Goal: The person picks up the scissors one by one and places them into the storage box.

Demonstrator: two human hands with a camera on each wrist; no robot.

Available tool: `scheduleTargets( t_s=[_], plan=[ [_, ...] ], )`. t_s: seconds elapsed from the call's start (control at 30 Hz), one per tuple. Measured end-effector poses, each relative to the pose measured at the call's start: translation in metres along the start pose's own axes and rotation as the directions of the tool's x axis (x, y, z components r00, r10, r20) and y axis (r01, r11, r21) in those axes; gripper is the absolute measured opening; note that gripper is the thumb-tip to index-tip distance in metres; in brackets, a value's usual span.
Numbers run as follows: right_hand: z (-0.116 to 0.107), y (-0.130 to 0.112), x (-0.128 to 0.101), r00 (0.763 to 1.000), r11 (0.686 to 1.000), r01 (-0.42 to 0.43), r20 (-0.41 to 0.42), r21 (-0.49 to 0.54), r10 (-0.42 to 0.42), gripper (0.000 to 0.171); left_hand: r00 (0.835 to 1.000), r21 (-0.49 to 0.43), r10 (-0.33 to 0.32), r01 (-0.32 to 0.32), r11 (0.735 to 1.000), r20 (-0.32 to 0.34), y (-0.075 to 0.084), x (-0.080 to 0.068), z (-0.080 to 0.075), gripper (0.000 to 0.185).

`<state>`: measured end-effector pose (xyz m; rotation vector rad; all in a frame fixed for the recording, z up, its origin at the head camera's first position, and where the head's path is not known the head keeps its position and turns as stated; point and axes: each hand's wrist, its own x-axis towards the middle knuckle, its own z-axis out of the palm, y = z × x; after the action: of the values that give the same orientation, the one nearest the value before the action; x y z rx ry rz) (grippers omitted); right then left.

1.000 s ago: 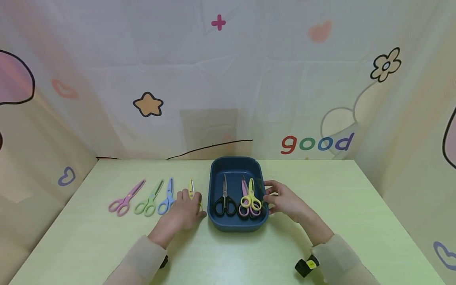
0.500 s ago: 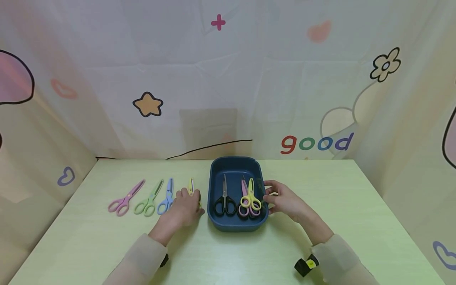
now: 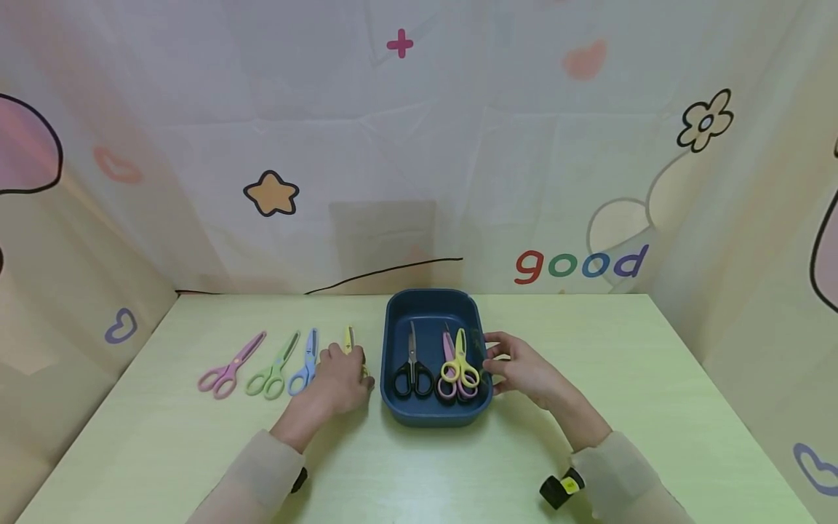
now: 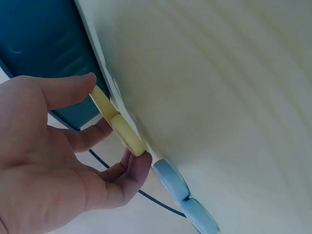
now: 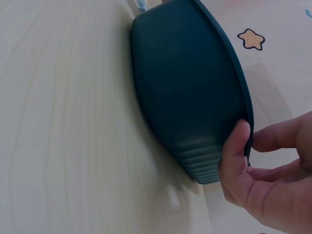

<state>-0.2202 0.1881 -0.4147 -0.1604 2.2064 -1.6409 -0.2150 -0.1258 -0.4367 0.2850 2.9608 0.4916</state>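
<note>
A person sits at a pale green table [image 3: 164, 437], both forearms in beige sleeves reaching forward. The left hand [image 3: 337, 386] lies on the table just left of a dark blue tray [image 3: 432, 418]. Its thumb and fingers are curled around the handle of a pair of yellow scissors [image 3: 349, 340], pinching the handle between the thumb on one side and the fingertips on the other; the left wrist view shows this grip close up, with the yellow handle [image 4: 117, 127] held at the table surface. The blades point away from the person, and the scissors lie beside the tray's left wall.

The right hand [image 3: 524, 371] is at the tray's right side. Its thumb presses against the outer wall near the rim, and the fingers curl over the rim, so the hand grips the tray's edge [image 5: 246, 126].

Inside the tray lie black scissors [image 3: 412, 367] on the left, and on the right a second yellow pair [image 3: 460, 360] resting on top of pink scissors [image 3: 449, 349], all with handles toward the person.

To the left of the held scissors, three more pairs lie in a row on the table: blue scissors [image 3: 305, 364] nearest, then green scissors [image 3: 273, 367], then purple-pink scissors [image 3: 230, 365] farthest left.
</note>
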Motion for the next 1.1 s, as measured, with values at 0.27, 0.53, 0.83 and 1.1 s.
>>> scheduleTargets(
  t_s=[0.27, 0.53, 0.83, 1.1],
  plan=[
    [0.0, -0.001, 0.0, 1.0, 1.0, 0.001, 0.002, 0.003, -0.001, 0.055, 0.994, -0.065, 0.017, -0.025, 0.998, -0.11, -0.001, -0.002, -0.007, 0.032],
    [0.0, 0.0, 0.0, 1.0, 1.0, -0.005, 0.001, 0.005, 0.005, 0.055, 0.982, -0.127, 0.028, -0.053, 0.99, -0.186, 0.004, -0.005, -0.015, 0.03],
    [0.0, 0.001, 0.0, 1.0, 1.0, 0.0, 0.003, 0.011, 0.0, 0.055, 0.972, -0.182, 0.058, -0.101, 0.978, -0.228, 0.019, -0.009, -0.023, 0.03],
    [-0.001, 0.001, 0.001, 1.0, 1.0, 0.0, 0.002, 0.021, 0.0, 0.054, 0.956, -0.186, 0.113, -0.168, 0.968, -0.272, 0.036, -0.01, -0.024, 0.031]
  ],
)
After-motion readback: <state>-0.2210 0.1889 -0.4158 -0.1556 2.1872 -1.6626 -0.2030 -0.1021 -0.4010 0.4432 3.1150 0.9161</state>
